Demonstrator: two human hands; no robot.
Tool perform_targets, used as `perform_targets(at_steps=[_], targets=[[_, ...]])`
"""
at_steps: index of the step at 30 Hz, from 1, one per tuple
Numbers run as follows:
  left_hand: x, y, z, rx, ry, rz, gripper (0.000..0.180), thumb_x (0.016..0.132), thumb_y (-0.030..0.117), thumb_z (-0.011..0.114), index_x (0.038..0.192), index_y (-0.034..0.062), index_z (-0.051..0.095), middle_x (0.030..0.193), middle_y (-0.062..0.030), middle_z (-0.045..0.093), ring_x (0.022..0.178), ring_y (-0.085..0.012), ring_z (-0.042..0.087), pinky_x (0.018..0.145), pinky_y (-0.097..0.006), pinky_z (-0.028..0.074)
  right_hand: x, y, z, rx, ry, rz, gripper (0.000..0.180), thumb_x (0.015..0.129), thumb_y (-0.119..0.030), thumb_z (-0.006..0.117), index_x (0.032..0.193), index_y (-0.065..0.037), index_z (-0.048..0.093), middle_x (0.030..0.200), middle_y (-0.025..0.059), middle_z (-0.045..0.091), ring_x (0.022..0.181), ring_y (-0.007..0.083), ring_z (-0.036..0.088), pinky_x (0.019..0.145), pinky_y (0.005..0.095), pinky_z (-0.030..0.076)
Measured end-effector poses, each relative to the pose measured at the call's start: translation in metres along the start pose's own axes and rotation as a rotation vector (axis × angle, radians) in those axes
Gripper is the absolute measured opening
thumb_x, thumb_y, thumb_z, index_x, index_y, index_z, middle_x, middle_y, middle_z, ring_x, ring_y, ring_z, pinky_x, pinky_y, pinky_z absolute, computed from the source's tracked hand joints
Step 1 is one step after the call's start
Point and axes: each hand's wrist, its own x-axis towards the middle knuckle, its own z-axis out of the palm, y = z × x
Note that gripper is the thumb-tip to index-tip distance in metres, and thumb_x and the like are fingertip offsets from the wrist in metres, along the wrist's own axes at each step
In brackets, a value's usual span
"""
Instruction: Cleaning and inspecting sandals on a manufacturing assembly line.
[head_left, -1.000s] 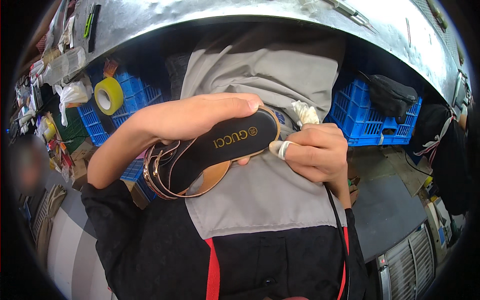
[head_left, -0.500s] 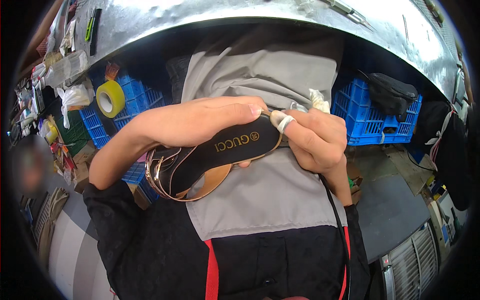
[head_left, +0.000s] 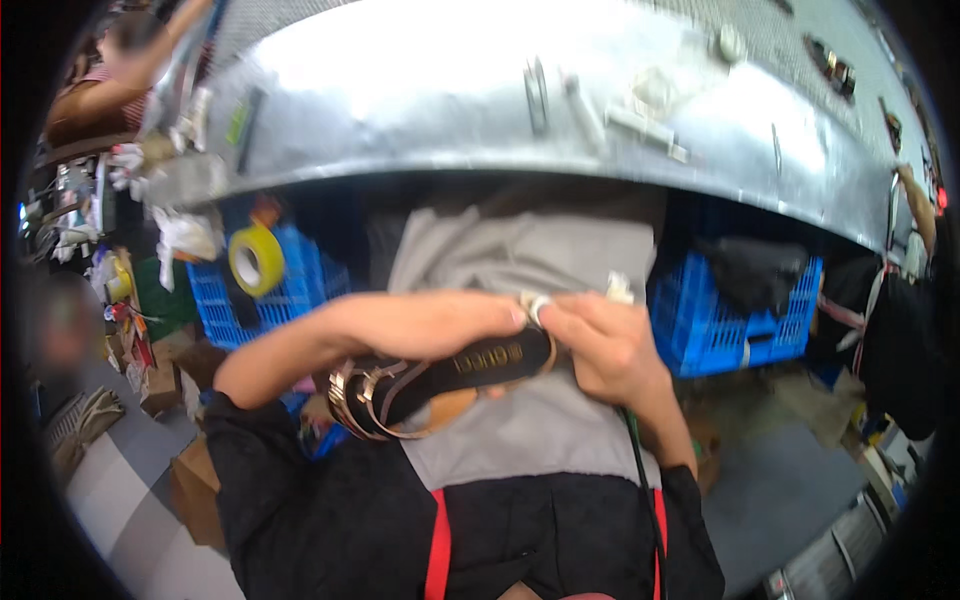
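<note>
A black sandal with rose-gold straps lies sideways over my lap, its strap end toward my left. My left hand wraps over the top of it and holds it. My right hand grips the sandal's right end, with a small white scrap between its fingers and white tape on one fingertip. Both hands meet at that end, above my grey apron.
A long metal workbench curves across the top, with small tools on it. Blue crates stand under it on both sides, a yellow tape roll on the left one. Other people work at the far left and right.
The view has tilted so that the bench fills more of the top. My right hand has closed in on the sandal's end, and both hands sit lower in the picture.
</note>
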Motion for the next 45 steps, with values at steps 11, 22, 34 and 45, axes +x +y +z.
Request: perform_targets(at_steps=[11, 22, 34, 45], targets=[[-0.023, 0.037, -0.039, -0.087, 0.192, 0.316, 0.052, 0.109, 0.040, 0.036, 0.129, -0.0046, 0.053, 0.108, -0.0249, 0.071, 0.080, -0.0312, 0.074, 0.075, -0.043, 0.062, -0.013, 0.036, 0.027, 0.302, 0.243, 0.363, 0.019, 0.100, 0.001, 0.057, 0.117, 0.003, 0.065, 0.096, 0.0167, 0.068, 0.086, 0.0265, 0.069, 0.077, 0.0323, 0.052], [-0.099, 0.209, -0.303, -0.416, 1.116, 1.328, 0.057, 0.107, 0.030, 0.040, 0.153, -0.0015, 0.026, 0.149, -0.0254, 0.043, 0.130, -0.0342, 0.056, 0.101, -0.051, 0.052, -0.046, 0.044, 0.033, 0.591, 0.408, 0.594, 0.025, 0.102, -0.011, 0.054, 0.120, -0.001, 0.069, 0.084, -0.0037, 0.060, 0.061, 0.0008, 0.037, 0.054, 0.0188, 0.027], [0.015, -0.002, -0.149, -0.182, 1.190, 1.359, 0.025, 0.095, 0.002, 0.065, 0.119, 0.0029, 0.057, 0.101, -0.0050, 0.063, 0.076, -0.0124, 0.062, 0.071, -0.027, 0.053, -0.061, 0.056, 0.013, 0.665, 0.627, 0.674, 0.036, 0.095, -0.005, 0.057, 0.130, -0.001, 0.057, 0.103, 0.0081, 0.067, 0.058, 0.0024, 0.042, 0.051, 0.0189, 0.032], [0.034, -0.027, -0.160, 0.151, 1.186, 1.343, 0.018, 0.101, -0.001, 0.051, 0.105, 0.0035, 0.068, 0.100, -0.0025, 0.056, 0.060, -0.0071, 0.048, 0.055, -0.021, 0.043, 0.039, 0.051, -0.142, 0.047, 0.793, 0.197, 0.072, 0.102, -0.017, 0.051, 0.161, 0.001, 0.015, 0.163, 0.0205, 0.029, 0.140, 0.0302, 0.040, 0.119, 0.0415, 0.030]])
